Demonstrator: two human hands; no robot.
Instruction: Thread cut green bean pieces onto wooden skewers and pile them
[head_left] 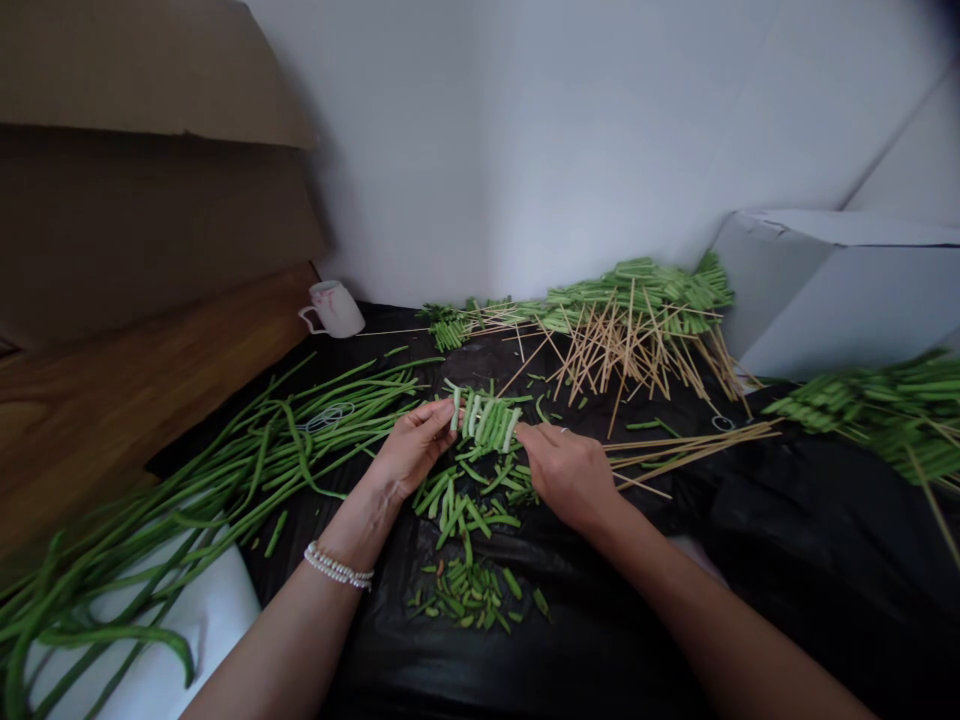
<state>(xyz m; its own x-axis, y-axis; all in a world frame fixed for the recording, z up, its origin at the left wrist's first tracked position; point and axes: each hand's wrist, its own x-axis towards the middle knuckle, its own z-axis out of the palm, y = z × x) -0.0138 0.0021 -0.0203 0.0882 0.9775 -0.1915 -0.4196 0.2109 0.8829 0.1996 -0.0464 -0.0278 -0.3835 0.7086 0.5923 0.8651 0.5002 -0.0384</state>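
Note:
Between my hands is a skewer of cut long bean pieces (491,424), several lined up side by side across the stick. My left hand (414,447), a beaded bracelet on its wrist, pinches a pale green bean piece (455,409) at the left end of the row. At the right end, my right hand (571,474) is closed round the skewer, whose stick is mostly hidden in the fist. Loose cut bean pieces (469,515) lie just below the hands on the black plastic sheet (390,655). Nearer to me is a small heap of short bean ends (472,592).
Whole long beans (255,460) spread across the left. Filled bean skewers (637,290) are piled at the back, more (885,405) at right. Bare bamboo skewers (697,445) lie beside my right hand. A white mug (336,310), cardboard box (157,210) and white box (847,290) stand around.

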